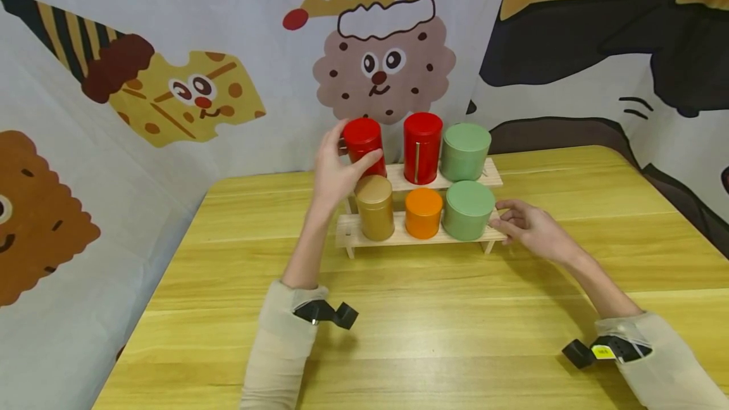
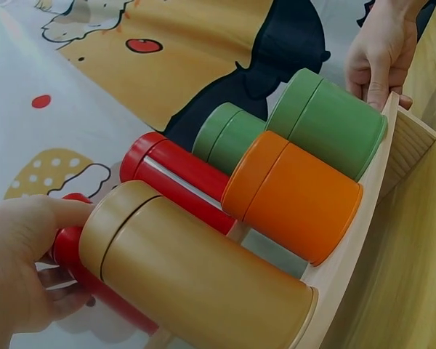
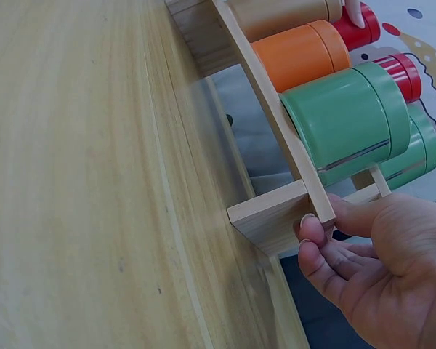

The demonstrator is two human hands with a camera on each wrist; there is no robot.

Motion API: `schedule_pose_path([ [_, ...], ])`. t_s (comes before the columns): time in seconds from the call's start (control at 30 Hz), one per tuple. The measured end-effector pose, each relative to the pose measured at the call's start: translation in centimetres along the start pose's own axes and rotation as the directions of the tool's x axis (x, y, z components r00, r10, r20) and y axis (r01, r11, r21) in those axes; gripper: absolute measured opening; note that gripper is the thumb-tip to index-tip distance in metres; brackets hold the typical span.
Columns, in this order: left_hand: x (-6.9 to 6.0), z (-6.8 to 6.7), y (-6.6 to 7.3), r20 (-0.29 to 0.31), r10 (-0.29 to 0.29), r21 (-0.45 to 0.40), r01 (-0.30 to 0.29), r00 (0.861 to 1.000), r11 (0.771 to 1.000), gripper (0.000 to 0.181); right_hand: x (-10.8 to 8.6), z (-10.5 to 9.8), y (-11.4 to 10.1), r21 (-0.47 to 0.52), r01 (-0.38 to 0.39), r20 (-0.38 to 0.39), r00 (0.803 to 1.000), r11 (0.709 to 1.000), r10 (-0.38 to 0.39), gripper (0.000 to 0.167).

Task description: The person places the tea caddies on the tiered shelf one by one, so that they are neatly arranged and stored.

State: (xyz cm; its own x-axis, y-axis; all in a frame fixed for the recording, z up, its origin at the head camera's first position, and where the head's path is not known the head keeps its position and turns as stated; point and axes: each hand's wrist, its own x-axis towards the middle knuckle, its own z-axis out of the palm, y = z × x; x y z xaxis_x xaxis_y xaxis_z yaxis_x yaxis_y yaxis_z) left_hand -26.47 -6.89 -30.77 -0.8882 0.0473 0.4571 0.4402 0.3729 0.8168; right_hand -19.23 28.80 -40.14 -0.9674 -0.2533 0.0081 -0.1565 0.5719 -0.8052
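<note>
My left hand [image 1: 336, 168] grips a red tin [image 1: 362, 138] at the left of the upper shelf, thumb across its front. My right hand [image 1: 532, 228] pinches the right end of the lower board of a two-step wooden rack [image 1: 393, 238], as the right wrist view shows up close. A second red tin [image 1: 423, 149] and a green tin [image 1: 466, 150] stand on the upper step. On the lower step are a gold tin [image 1: 376, 207], an orange tin [image 1: 423, 212] and another green tin [image 1: 469, 210]. Whether the held tin touches its shelf is hidden behind the gold tin.
The rack stands toward the back of a wooden table [image 1: 433, 334]. Behind it hangs a white cloth [image 1: 273, 11] with cartoon prints. Both sleeves carry black wrist mounts [image 1: 330, 313].
</note>
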Motion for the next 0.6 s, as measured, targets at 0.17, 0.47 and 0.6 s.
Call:
schedule_pose_path([
  [0.17, 0.08, 0.26, -0.19, 0.018, -0.012, 0.012, 0.012, 1.0, 1.0, 0.075, 0.01, 0.04, -0.01, -0.003, -0.001, 0.002, 1.0, 1.0, 0.001, 0.06],
  [0.47, 0.27, 0.41, -0.19, 0.047, -0.035, 0.03, 0.034, 0.998, 0.999, 0.075, 0.07, 0.05, -0.09, -0.006, 0.0, 0.0, 1.0, 1.0, 0.0, 0.06],
  [0.6, 0.33, 0.37, -0.17, 0.069, -0.051, 0.042, 0.048, 0.996, 0.998, 0.077, 0.08, 0.05, -0.02, -0.007, 0.001, 0.0, 1.0, 1.0, -0.001, 0.061],
])
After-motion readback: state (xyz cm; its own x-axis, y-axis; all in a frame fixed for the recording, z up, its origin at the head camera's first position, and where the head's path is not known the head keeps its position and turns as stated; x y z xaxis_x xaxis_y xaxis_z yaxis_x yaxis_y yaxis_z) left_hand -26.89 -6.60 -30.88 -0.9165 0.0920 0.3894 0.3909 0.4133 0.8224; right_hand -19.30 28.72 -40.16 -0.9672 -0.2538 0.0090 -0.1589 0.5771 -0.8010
